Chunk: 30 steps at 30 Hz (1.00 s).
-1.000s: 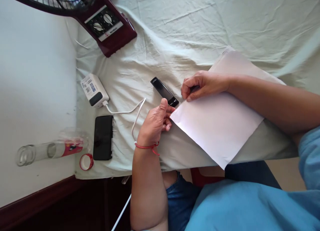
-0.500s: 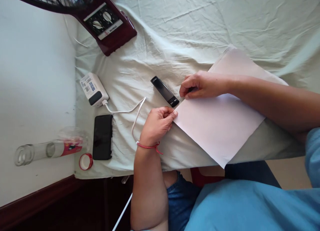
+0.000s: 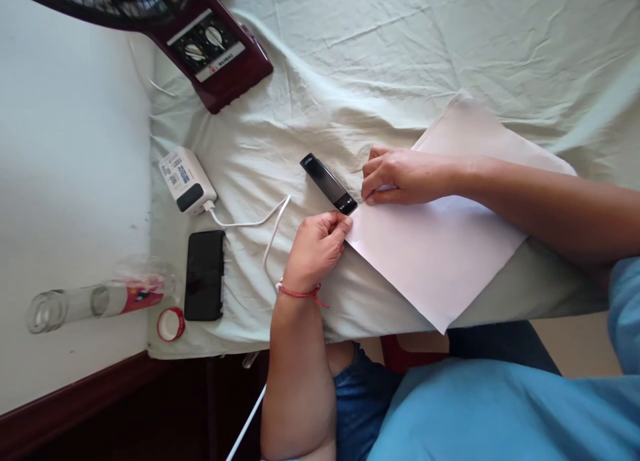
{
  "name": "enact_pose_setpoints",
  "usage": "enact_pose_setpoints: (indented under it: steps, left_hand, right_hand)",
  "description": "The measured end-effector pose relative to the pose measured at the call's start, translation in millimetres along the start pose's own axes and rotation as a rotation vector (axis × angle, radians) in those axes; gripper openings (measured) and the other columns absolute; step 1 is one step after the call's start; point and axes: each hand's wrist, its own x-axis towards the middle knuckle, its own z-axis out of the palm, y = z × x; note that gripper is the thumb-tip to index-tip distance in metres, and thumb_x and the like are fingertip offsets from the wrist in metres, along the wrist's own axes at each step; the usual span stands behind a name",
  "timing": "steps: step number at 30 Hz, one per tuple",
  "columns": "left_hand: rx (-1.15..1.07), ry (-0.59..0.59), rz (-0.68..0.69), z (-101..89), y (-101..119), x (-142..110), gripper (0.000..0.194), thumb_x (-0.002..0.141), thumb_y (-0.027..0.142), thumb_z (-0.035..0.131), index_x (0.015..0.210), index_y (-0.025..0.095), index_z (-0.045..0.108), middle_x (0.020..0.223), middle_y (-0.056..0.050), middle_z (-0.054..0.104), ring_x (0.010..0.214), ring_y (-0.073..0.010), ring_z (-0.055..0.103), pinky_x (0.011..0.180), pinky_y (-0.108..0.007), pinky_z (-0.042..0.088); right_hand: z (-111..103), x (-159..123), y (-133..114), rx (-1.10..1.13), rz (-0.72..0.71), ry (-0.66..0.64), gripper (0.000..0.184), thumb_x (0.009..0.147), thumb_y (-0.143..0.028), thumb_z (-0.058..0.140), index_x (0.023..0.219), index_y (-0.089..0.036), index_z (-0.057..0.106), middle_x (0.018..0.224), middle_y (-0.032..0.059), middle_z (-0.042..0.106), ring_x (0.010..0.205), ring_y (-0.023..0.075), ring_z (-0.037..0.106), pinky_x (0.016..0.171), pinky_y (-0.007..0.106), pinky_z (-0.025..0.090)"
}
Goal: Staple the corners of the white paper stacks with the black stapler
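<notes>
White paper sheets (image 3: 435,254) lie layered and slanted on the cloth, one lower corner reaching past the table edge. My left hand (image 3: 320,244) pinches their left corner between thumb and bent fingers. Across the upper part of the paper rests my right hand (image 3: 395,176), its fingers curled down at the left edge and closed on it; the fingertips are partly hidden. Just left of that edge lies a slim glossy black object (image 3: 327,181), shaped like a stapler, its lower end close to my left fingertips. Whether it touches the paper I cannot tell.
A dark red fan (image 3: 235,68) stands at the upper left. Below it are a white box-shaped device (image 3: 187,181) with a white cable (image 3: 250,222), a black phone (image 3: 205,274), a clear bottle (image 3: 110,300) and a red-rimmed cap (image 3: 171,324). The cloth (image 3: 350,81) is wrinkled.
My right hand has shifted slightly down, its fingers now bent closer over the paper's left edge. The paper's corner and my left hand have moved slightly upward, toward the black object's end.
</notes>
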Motion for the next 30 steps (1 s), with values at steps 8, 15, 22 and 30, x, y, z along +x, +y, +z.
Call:
enact_pose_setpoints:
  steps: [8,15,22,30]
  left_hand:
    - [0.020,0.007,0.031,-1.0,4.3,-3.9,0.029,0.099,0.043,0.061,0.081,0.020,0.064,0.057,0.003,0.051,0.053,-0.0113,0.043,0.050,-0.025,0.029]
    - [-0.073,0.010,0.014,1.8,3.3,-3.8,0.033,0.083,0.047,0.080,0.097,0.016,0.076,0.075,0.000,0.067,0.065,-0.0128,0.052,0.056,-0.023,0.037]
    - [-0.016,0.073,0.001,0.1,3.5,-2.1,0.036,0.085,0.052,0.076,0.073,0.019,0.070,0.060,0.003,0.051,0.057,-0.0112,0.039,0.051,-0.025,0.026]
    - [-0.025,0.076,-0.007,2.5,3.0,0.1,0.036,0.088,0.052,0.073,0.070,0.020,0.068,0.055,0.003,0.049,0.055,-0.0125,0.040,0.051,-0.026,0.027]
  right_hand:
    - [4.7,0.0,0.8,0.098,-0.063,0.031,0.029,0.108,-0.037,0.056,0.100,-0.023,0.080,0.100,0.0078,0.077,0.110,0.0239,0.056,0.102,0.040,0.046]
    - [-0.2,1.3,-3.8,0.126,0.063,0.005,0.022,0.105,-0.030,0.058,0.091,-0.024,0.073,0.097,0.0066,0.079,0.108,0.0237,0.055,0.099,0.039,0.046]
    - [-0.5,0.5,-1.7,0.159,0.109,0.050,0.017,0.102,-0.027,0.064,0.092,-0.022,0.076,0.091,0.0061,0.078,0.106,0.0232,0.056,0.098,0.038,0.046]
    - [-1.2,0.6,2.0,0.148,0.081,0.038,0.018,0.102,-0.026,0.065,0.088,-0.023,0.075,0.089,0.0047,0.078,0.101,0.0215,0.056,0.098,0.038,0.045]
